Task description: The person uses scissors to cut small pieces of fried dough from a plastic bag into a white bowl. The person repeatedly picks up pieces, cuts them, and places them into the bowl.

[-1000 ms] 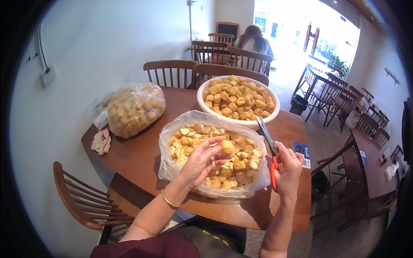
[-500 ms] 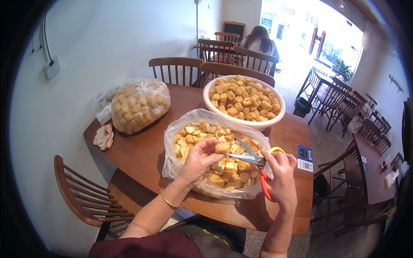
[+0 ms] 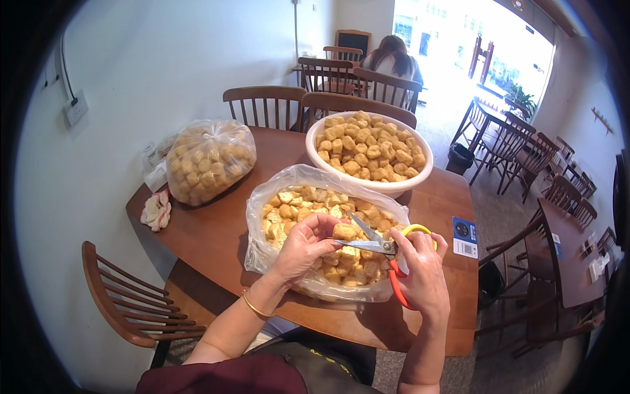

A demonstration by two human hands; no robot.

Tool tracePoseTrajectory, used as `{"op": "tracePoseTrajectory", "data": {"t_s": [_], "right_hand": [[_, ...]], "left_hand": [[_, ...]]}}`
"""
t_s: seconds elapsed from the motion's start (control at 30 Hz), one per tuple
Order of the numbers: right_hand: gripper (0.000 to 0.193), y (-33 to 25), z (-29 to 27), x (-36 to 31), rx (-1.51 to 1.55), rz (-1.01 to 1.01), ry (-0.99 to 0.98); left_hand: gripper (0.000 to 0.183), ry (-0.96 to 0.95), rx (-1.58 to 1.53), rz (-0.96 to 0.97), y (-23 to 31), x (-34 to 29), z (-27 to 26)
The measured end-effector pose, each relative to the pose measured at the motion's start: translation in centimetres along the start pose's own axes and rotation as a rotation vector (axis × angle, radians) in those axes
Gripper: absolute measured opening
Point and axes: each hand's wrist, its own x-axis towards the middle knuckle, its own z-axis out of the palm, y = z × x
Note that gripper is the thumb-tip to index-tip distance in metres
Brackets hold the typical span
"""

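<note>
My left hand (image 3: 303,245) pinches a golden fried tofu puff (image 3: 345,231) between thumb and fingers. In my right hand (image 3: 421,269) is a pair of scissors (image 3: 371,245) with one red and one yellow handle loop. Their blades are parted, with the puff at the opening between them. Beneath both hands lies an open clear plastic bag (image 3: 265,197) full of tofu puffs, many showing pale cut faces. Behind it stands a round white basin (image 3: 420,176) heaped with whole golden puffs.
A closed clear bag of puffs (image 3: 209,161) stands at the table's left, near a crumpled cloth (image 3: 156,211). A blue and white card (image 3: 465,237) lies at the right edge. Wooden chairs (image 3: 131,295) surround the table (image 3: 197,243). A person (image 3: 392,69) sits farther back.
The scissors have moved slightly left, and their blades now reach farther around the puff. The puff has turned a little in my left fingers. The whole view has shifted slightly.
</note>
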Motion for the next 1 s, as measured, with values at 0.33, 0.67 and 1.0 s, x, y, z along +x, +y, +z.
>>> {"op": "tracePoseTrajectory", "data": {"t_s": [0.33, 0.67, 1.0], "right_hand": [[0.059, 0.3, 0.1, 0.0, 0.019, -0.019, -0.011], [0.037, -0.1, -0.6, 0.2, 0.091, 0.026, -0.096], [0.033, 0.5, -0.3, -0.3, 0.034, 0.108, -0.112]], "left_hand": [[0.027, 0.047, 0.001, -0.116, 0.7, -0.1, 0.7], [0.015, 0.144, -0.173, -0.088, -0.4, -0.3, 0.5], [0.016, 0.17, -0.112, -0.191, -0.1, -0.4, 0.2]]}}
